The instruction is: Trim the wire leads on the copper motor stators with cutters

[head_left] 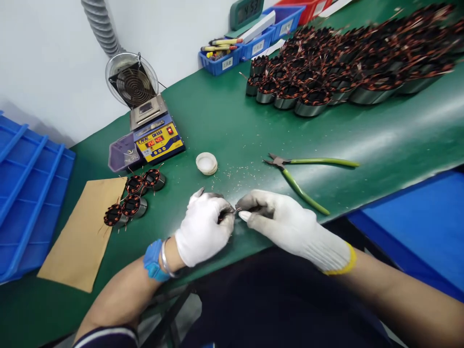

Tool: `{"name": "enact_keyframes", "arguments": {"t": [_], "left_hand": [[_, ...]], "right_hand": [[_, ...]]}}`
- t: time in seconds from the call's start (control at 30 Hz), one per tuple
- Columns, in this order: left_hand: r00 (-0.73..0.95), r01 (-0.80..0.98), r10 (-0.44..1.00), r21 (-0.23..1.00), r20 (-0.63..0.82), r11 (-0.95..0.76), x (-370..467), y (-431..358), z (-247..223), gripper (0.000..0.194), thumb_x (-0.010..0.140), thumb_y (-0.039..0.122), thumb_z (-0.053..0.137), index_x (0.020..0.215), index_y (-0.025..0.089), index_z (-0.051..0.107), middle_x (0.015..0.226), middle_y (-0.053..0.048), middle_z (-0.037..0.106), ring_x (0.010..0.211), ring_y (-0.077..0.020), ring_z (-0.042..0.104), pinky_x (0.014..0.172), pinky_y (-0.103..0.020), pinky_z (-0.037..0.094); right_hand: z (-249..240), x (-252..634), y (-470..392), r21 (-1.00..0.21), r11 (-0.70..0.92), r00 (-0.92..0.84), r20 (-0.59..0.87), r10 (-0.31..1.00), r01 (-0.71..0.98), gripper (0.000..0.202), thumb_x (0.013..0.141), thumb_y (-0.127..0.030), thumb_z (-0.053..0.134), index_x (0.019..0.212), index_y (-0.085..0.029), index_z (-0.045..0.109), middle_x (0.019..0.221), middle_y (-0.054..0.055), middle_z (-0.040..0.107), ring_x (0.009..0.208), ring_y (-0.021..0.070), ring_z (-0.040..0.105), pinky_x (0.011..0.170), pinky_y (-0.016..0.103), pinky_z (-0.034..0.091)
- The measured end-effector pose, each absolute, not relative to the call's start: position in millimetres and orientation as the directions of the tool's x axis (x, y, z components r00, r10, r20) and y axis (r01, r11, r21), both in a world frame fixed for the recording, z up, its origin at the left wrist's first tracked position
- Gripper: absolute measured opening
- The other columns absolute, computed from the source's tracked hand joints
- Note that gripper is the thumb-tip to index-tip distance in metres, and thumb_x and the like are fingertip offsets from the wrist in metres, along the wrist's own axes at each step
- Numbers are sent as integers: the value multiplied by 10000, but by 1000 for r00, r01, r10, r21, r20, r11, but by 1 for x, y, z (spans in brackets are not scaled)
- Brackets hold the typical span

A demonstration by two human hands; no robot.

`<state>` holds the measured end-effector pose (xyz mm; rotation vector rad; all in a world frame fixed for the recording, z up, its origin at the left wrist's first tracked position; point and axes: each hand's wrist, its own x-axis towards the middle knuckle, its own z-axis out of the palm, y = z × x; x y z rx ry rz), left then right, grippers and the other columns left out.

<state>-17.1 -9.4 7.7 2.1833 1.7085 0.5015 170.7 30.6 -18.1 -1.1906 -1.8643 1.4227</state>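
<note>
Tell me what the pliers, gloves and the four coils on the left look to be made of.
Pliers: dull grey metal head, likely steel; glossy green handles, probably plastic-coated.
Gloves: matt white fabric; fine ribbing by the right cuff suggests knit, fibre unclear.
Coils: grey sides with a metallic sheen, likely steel; orange-brown windings, probably copper by colour.

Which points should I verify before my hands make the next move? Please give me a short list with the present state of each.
1. Thin piece pinched between left hand and right hand: ok.
2. What the piece is: cannot tell; fingers hide most of it.
3. Pliers on the table, apart from both hands: ok.
4. Table swept of scraps: not ok; many lie beyond the hands.
5. Dish apart from both hands: ok.
6. Display lit: ok.
</note>
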Motion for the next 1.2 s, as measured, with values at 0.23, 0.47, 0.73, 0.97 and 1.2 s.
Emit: {"name": "enact_keyframes", "arguments": {"t": [0.23, 0.47, 0.73, 0.97, 1.2], "left_hand": [[214, 830, 969, 500, 127, -249, -17, -10, 6, 115, 865, 183, 570, 796, 218, 655, 895, -19, 737, 927, -197, 692, 1208, -553, 328], [215, 838, 957, 465, 195, -284, -14, -11, 2, 120, 850, 160, 580, 775, 223, 651, 809, -13, 703, 847, -203, 672, 1169, -538, 392], [295, 843, 928, 395, 229, -366, -14, -12, -2, 144, 879, 179, 569, 765, 234, 639, 799, -17, 693, 869, -194, 656, 1197, -537, 345], [317, 838, 917, 381, 243, -390, -11, -11, -1, 147, 862, 167, 569, 755, 228, 651, 775, -28, 680, 820, -193, 647, 1163, -513, 391], [320, 836, 908, 371, 270, -405, -12, -12, -2, 134, 861, 180, 571, 757, 223, 644, 773, -27, 681, 832, -194, 651, 1157, -517, 395]], "right_hand": [[-17, 158, 25, -957, -25, -430, -152, 890, 288, 169, 801, -358, 573, 813, -203, 640, 726, 36, 696, 654, 195, 652, 583, 307, 541], [-32, 177, 21, -634, 638, -503, 416, 758, 437, 158, 916, -281, 558, 988, -217, 683, 1009, 116, 740, 920, 258, 706, 810, 412, 591], [-26, 168, 36, -850, 311, -635, -34, 772, 424, 256, 988, -330, 413, 878, -207, 608, 680, 33, 675, 569, 174, 632, 541, 290, 526], [-20, 187, 52, -434, 818, -781, 326, 533, 377, 226, 922, -243, 518, 1056, -180, 689, 1033, 134, 751, 900, 269, 707, 803, 421, 561], [-12, 176, 49, -753, 497, -738, 22, 674, 431, 257, 970, -307, 435, 857, -201, 640, 720, 57, 706, 624, 197, 658, 588, 319, 524]]}}
